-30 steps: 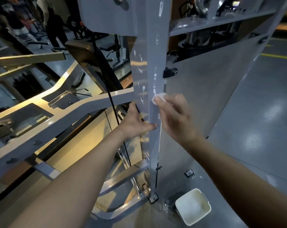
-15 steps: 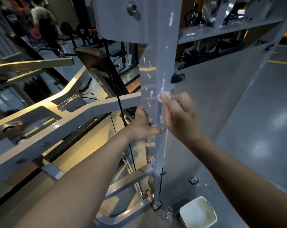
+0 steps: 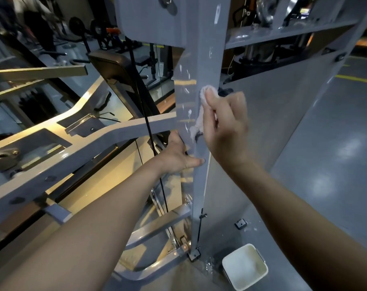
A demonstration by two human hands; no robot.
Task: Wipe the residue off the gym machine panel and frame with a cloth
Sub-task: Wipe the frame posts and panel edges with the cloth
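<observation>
White cloth (image 3: 202, 99) pinched in right hand (image 3: 224, 124) against grey upright (image 3: 209, 59); left hand (image 3: 175, 157) clasps clear panel (image 3: 184, 95). Press firmly over streaks (image 3: 188, 113).

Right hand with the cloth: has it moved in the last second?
Yes, upward along the post: the right hand and cloth were below the black clip, now level with it.

The right hand (image 3: 224, 127) climbed the grey frame post (image 3: 207, 49), carrying the cloth (image 3: 206, 90) from the height of the cross arm (image 3: 136, 127) joint up to the level of the black latch (image 3: 225, 92). The cloth, at first a small wad at the fingertips, ended with a loose tail hanging down the post's edge below the fingers. The gap between the right hand and the left hand (image 3: 178, 156) widened.
</observation>
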